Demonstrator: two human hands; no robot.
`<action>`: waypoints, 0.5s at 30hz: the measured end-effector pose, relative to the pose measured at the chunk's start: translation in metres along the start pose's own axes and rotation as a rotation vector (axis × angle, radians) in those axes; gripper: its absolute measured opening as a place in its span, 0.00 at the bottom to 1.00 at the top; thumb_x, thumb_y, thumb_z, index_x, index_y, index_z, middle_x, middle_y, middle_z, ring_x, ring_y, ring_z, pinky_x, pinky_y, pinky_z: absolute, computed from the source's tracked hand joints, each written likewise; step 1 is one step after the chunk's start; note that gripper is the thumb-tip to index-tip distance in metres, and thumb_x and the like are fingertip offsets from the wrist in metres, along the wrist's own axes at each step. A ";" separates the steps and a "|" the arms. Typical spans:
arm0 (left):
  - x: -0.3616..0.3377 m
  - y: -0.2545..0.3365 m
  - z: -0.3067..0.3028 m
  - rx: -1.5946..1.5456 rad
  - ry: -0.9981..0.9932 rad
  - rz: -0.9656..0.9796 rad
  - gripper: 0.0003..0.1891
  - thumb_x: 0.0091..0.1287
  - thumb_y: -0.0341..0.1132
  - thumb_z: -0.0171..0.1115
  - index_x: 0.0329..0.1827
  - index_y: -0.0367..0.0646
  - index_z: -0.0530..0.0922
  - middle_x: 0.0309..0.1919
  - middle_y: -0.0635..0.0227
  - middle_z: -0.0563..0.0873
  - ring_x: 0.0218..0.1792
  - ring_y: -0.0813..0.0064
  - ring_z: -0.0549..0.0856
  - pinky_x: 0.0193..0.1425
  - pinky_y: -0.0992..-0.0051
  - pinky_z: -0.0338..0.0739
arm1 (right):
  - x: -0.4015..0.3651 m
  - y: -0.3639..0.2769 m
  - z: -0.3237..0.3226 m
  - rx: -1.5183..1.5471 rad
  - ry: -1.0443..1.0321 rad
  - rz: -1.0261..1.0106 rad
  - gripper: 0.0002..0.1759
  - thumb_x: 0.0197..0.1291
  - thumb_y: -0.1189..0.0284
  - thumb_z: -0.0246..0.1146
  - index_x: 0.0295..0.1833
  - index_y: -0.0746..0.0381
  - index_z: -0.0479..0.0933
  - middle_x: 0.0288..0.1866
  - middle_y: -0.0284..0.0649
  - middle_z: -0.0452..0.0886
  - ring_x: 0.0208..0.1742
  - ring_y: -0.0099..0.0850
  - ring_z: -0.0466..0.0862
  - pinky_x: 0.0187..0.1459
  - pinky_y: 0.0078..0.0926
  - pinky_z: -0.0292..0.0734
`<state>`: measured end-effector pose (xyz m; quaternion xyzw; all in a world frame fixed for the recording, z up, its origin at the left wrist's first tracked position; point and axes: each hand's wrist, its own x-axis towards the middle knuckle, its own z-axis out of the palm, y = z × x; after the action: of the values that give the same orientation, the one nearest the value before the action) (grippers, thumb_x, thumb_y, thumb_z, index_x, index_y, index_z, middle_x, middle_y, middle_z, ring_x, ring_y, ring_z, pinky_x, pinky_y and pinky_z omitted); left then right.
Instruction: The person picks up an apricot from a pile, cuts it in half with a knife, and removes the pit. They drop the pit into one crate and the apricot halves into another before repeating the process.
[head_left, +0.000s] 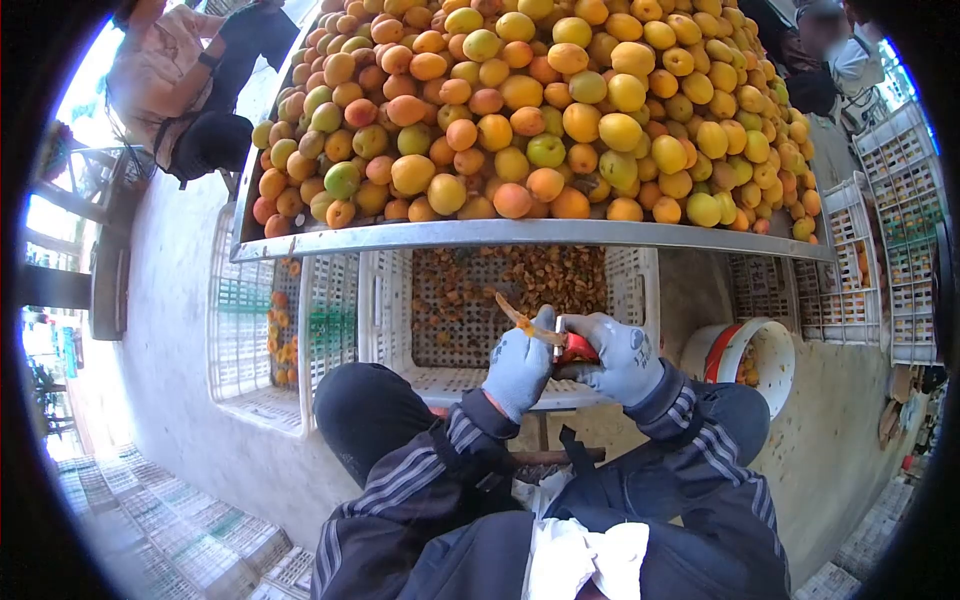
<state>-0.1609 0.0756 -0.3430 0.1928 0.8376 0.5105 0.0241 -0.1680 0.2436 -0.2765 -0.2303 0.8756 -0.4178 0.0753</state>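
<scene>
- In the head view, low and centre, the grey-gloved left hand has its fingers pinched on a thin orange apricot piece, which sticks up and to the left above the thumb.
- Right beside it, touching, the grey-gloved right hand is curled tight round a small red-handled knife; its metal blade meets the fruit between the two hands.
- Both hands hover over the near rim of a white slotted plastic crate, its floor littered with brownish-orange scraps.
- Above that, a long grey metal table carries a big heap of yellow, orange and green apricots.
- To the left, a second white plastic crate holds a few orange pieces.
- To the right, a white bucket with a red band stands on the concrete floor.
- Far right, stacked white trays; top left, another person sits at the table's far end.
</scene>
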 end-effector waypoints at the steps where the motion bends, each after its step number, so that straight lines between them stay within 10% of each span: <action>1: 0.001 -0.002 -0.001 -0.173 -0.064 -0.144 0.06 0.65 0.30 0.50 0.41 0.38 0.72 0.27 0.57 0.78 0.27 0.54 0.78 0.29 0.63 0.72 | 0.000 0.001 -0.002 -0.001 0.003 0.001 0.28 0.43 0.65 0.70 0.52 0.63 0.71 0.41 0.50 0.77 0.41 0.45 0.79 0.41 0.34 0.74; 4: 0.004 -0.010 0.005 -0.352 -0.144 -0.230 0.05 0.64 0.27 0.50 0.41 0.39 0.72 0.23 0.60 0.76 0.26 0.57 0.78 0.26 0.66 0.71 | 0.000 0.000 -0.005 -0.078 -0.085 0.020 0.28 0.44 0.63 0.70 0.51 0.62 0.71 0.41 0.50 0.77 0.42 0.44 0.79 0.41 0.34 0.74; 6: 0.004 -0.009 0.013 -1.047 0.021 -0.693 0.07 0.63 0.27 0.51 0.43 0.39 0.71 0.22 0.60 0.75 0.25 0.57 0.77 0.25 0.66 0.70 | 0.002 -0.008 -0.003 0.055 -0.033 0.023 0.27 0.47 0.60 0.69 0.51 0.62 0.71 0.39 0.49 0.77 0.39 0.45 0.79 0.40 0.32 0.74; 9: 0.002 -0.012 0.025 -0.390 0.312 -0.071 0.11 0.67 0.37 0.49 0.39 0.36 0.73 0.20 0.62 0.74 0.21 0.68 0.73 0.23 0.68 0.66 | -0.005 -0.001 0.022 0.263 0.063 0.112 0.25 0.52 0.59 0.66 0.50 0.63 0.70 0.37 0.46 0.77 0.37 0.40 0.80 0.39 0.30 0.74; 15: 0.012 0.025 0.006 -0.403 0.390 -0.278 0.28 0.71 0.48 0.40 0.22 0.33 0.74 0.12 0.60 0.72 0.15 0.73 0.69 0.21 0.69 0.63 | -0.008 -0.004 0.042 0.461 0.198 0.246 0.20 0.56 0.61 0.63 0.46 0.64 0.69 0.34 0.39 0.75 0.35 0.24 0.75 0.39 0.24 0.71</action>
<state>-0.1634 0.0952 -0.3219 -0.0339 0.7267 0.6854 -0.0298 -0.1458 0.2159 -0.3014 -0.0571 0.7820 -0.6141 0.0900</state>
